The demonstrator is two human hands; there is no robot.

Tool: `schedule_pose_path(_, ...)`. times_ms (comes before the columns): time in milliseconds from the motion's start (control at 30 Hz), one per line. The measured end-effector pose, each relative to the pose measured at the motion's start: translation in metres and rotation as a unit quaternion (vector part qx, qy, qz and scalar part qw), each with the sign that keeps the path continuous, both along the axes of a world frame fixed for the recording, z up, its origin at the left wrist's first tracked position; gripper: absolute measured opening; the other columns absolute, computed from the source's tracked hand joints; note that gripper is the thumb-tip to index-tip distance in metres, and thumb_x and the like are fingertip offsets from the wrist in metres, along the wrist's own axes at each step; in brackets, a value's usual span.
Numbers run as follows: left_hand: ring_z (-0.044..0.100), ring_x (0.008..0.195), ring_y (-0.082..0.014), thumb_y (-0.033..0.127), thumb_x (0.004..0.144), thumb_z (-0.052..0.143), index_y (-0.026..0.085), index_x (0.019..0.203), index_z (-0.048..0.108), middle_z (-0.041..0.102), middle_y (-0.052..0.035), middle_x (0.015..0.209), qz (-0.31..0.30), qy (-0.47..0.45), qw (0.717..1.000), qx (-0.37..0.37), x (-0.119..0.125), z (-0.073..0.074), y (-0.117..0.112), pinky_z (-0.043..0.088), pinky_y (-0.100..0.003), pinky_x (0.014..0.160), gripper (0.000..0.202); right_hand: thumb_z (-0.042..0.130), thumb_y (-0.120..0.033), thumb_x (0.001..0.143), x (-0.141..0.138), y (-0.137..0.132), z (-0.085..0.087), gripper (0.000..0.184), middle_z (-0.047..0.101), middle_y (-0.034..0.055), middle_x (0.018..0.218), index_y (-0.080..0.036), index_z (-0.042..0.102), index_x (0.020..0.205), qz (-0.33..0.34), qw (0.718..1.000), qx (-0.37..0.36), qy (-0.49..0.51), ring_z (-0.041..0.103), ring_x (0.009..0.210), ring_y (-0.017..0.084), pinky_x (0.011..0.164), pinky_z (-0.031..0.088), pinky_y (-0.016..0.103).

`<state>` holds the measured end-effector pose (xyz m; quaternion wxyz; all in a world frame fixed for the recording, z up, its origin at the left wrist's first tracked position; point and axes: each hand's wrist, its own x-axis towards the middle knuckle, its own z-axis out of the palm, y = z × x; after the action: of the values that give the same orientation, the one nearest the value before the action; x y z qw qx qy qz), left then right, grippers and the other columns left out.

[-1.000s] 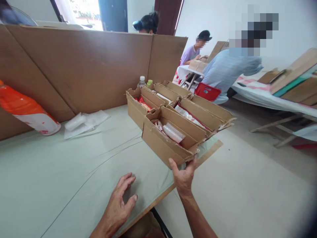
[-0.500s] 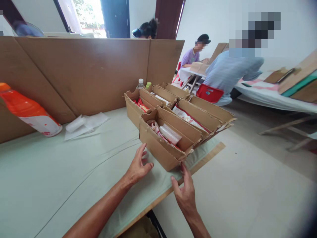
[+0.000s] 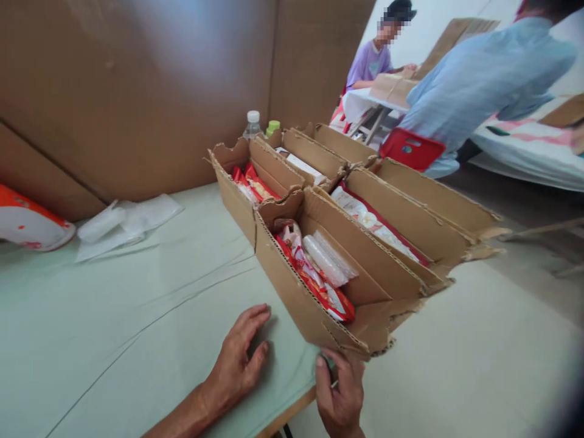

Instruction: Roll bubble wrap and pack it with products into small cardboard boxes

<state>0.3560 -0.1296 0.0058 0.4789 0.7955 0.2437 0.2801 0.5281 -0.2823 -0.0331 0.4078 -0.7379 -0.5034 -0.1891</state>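
Note:
My left hand is open just over the green-covered table, its fingers curved loosely and thumb apart. It is left of the nearest cardboard box and not touching it. My right hand is at that box's near lower corner, by the table edge. Its fingertips meet the box's underside, with a gap between thumb and forefinger. Inside the box are red snack packets and a roll of clear bubble wrap.
Several more open boxes stand against this one, including a box with red packets and a box with a white-and-red packet. Behind are a clear bottle and a cardboard screen. At left lie white wrapping and an orange-and-white bottle. Two people sit beyond.
The view has moved closer to the boxes and tipped down. My right hand is now against the nearest box's lower corner, fingers more curled. My left hand is lower, away from the box's side.

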Motion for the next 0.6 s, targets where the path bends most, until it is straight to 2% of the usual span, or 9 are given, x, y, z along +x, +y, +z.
schedule_pose_path(100, 0.055, 0.129, -0.0254, 0.014, 0.090, 0.051, 0.025, 0.134, 0.055, 0.058, -0.0130, 0.141, -0.011, 0.005, 0.999, 0.040, -0.006, 0.006, -0.011, 0.049, -0.045, 0.106, 0.046, 0.052, -0.017, 0.100, 0.006, 0.003, 0.003, 0.012, 0.068, 0.0058, 0.085, -0.017, 0.064, 0.100, 0.048, 0.999, 0.009, -0.014, 0.061, 0.080, 0.020, 0.078, 0.041, 0.035)
schedule_pose_path(200, 0.058, 0.122, -0.0281, 0.015, 0.080, 0.056, 0.017, 0.123, 0.062, 0.065, -0.0150, 0.127, -0.024, 0.003, 0.996, 0.083, 0.002, 0.011, -0.012, 0.049, -0.046, 0.104, 0.043, 0.052, -0.014, 0.098, 0.011, 0.010, 0.004, 0.013, 0.068, 0.0066, 0.085, -0.016, 0.064, 0.097, 0.078, 0.996, 0.030, -0.022, 0.063, 0.083, 0.021, 0.082, 0.042, 0.037)
schedule_pose_path(300, 0.058, 0.118, -0.0299, 0.016, 0.074, 0.058, 0.013, 0.115, 0.066, 0.069, -0.0152, 0.118, -0.025, 0.009, 0.992, 0.122, 0.009, 0.009, -0.009, 0.049, -0.046, 0.105, 0.042, 0.049, -0.013, 0.097, 0.015, 0.014, 0.002, 0.016, 0.069, 0.0086, 0.089, -0.015, 0.065, 0.096, 0.107, 0.993, 0.033, -0.045, 0.064, 0.088, 0.023, 0.085, 0.044, 0.038)
schedule_pose_path(433, 0.053, 0.129, -0.0321, 0.018, 0.075, 0.061, 0.012, 0.113, 0.066, 0.064, -0.0163, 0.132, -0.043, 0.080, 0.981, 0.173, 0.004, 0.010, -0.022, 0.042, -0.045, 0.113, 0.039, 0.047, -0.012, 0.096, 0.020, 0.013, -0.003, 0.019, 0.070, 0.0097, 0.090, -0.016, 0.065, 0.096, 0.110, 0.990, 0.036, -0.076, 0.065, 0.089, 0.024, 0.086, 0.043, 0.039)
schedule_pose_path(600, 0.040, 0.145, -0.0319, 0.022, 0.089, 0.055, 0.010, 0.133, 0.054, 0.048, -0.0194, 0.153, -0.139, 0.152, 0.939, 0.276, -0.032, 0.020, -0.067, 0.027, -0.047, 0.123, 0.046, 0.044, -0.016, 0.097, 0.020, 0.017, -0.006, 0.023, 0.072, 0.0102, 0.093, -0.016, 0.067, 0.096, 0.103, 0.988, 0.047, -0.103, 0.065, 0.090, 0.025, 0.086, 0.044, 0.039)
